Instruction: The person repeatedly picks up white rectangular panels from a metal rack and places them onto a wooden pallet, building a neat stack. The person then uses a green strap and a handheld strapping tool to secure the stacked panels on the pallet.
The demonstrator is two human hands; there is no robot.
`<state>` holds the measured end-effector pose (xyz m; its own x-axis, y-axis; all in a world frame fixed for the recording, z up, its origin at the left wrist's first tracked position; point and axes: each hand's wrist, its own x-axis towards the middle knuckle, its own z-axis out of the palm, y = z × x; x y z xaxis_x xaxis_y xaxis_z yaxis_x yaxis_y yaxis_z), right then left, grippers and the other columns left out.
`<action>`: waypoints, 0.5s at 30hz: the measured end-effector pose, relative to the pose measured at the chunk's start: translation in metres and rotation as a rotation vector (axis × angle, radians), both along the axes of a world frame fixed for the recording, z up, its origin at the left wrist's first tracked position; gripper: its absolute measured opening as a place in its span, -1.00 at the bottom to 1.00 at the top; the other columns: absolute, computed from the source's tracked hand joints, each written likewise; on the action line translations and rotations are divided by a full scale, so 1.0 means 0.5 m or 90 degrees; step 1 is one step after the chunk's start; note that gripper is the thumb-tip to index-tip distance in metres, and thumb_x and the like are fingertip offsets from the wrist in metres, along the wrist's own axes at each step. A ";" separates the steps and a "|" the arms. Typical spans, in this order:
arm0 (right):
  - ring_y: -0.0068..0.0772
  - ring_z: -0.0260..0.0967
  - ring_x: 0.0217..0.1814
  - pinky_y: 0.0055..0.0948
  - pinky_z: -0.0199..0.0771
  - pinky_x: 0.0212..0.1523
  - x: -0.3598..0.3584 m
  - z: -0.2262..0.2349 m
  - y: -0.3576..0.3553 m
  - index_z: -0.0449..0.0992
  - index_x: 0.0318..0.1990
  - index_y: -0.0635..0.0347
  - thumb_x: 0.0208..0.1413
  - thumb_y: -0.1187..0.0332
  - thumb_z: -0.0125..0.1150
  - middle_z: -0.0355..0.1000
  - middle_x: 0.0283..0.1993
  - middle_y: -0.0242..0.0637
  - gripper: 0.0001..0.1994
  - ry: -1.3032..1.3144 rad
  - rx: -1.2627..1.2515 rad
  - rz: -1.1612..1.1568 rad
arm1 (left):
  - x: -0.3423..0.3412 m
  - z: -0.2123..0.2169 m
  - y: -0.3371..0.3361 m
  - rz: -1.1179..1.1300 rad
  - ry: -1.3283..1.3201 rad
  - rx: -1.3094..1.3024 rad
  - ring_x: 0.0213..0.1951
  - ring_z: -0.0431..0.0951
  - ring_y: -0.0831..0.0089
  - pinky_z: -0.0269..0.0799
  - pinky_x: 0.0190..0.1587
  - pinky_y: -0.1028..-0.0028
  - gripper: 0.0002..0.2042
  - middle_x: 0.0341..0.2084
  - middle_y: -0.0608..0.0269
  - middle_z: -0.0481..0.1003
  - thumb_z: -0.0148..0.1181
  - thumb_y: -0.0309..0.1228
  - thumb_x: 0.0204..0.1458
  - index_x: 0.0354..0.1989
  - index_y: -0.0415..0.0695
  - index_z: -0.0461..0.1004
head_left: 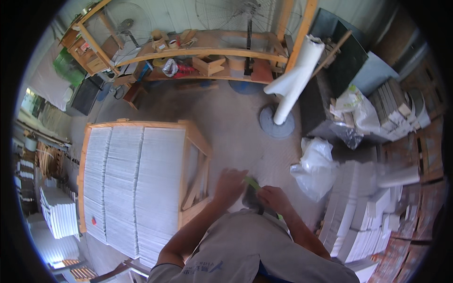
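Green strip (251, 182) is running between my left grip (230, 186), whose hold I cannot tell, and right grip (274, 199), seemingly pinching it, beyond the grey shirt (247, 238), so I'm favouring gentle tension.

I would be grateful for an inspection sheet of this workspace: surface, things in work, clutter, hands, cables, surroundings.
Surface: grey floor below the hands.
Job's things: green strip between the hands; wooden crate of pale panels to the left.
Clutter: clear plastic bag on the floor, right; stacked pale blocks beyond it.
Hands: right hand closed on the strip; left hand at its other end, grip too blurred to tell.
Cables: thin dark loop near the bench's left end, perhaps a cable.
Surroundings: wooden bench, standing fan, white roll standing upright at a tilt.
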<state>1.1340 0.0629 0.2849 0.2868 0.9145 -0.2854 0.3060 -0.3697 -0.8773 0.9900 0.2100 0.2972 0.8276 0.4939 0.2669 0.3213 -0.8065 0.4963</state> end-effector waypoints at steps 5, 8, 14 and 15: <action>-0.60 0.15 -0.63 -0.57 0.15 -0.56 0.124 0.019 0.132 0.47 -0.44 0.29 0.09 0.37 -0.02 0.28 -0.63 -0.37 -0.80 0.145 -0.030 -0.127 | 0.098 -0.018 0.054 0.114 -0.118 -0.135 -0.04 0.39 0.08 0.30 -0.01 0.19 -0.72 -0.12 0.01 0.41 0.06 -0.48 -0.07 -0.14 -0.23 0.38; -0.64 0.17 -0.60 -0.59 0.16 -0.54 0.165 0.016 0.224 0.46 -0.45 0.32 0.11 0.33 -0.02 0.27 -0.63 -0.43 -0.76 0.215 -0.060 -0.114 | 0.141 -0.018 0.131 0.085 -0.245 -0.592 -0.11 0.44 0.13 0.31 0.00 0.24 -0.78 -0.18 0.03 0.43 -0.01 -0.50 0.00 -0.16 -0.26 0.37; -0.58 0.25 -0.56 -0.55 0.24 -0.49 0.201 -0.038 0.394 0.47 -0.43 0.33 0.11 0.32 -0.05 0.32 -0.61 -0.35 -0.75 0.224 -0.108 -0.015 | 0.229 -0.022 0.306 0.205 -0.319 -1.064 -0.20 0.47 0.34 0.32 -0.01 0.32 -0.76 -0.32 0.14 0.47 -0.12 -0.35 0.11 -0.26 -0.26 0.42; -0.57 0.26 -0.56 -0.54 0.25 -0.48 0.214 -0.048 0.423 0.47 -0.42 0.33 0.12 0.32 -0.05 0.32 -0.61 -0.34 -0.75 0.234 -0.125 -0.022 | 0.251 -0.039 0.337 0.217 -0.361 -1.131 -0.22 0.47 0.36 0.33 -0.04 0.33 -0.75 -0.33 0.14 0.47 -0.12 -0.33 0.11 -0.27 -0.26 0.43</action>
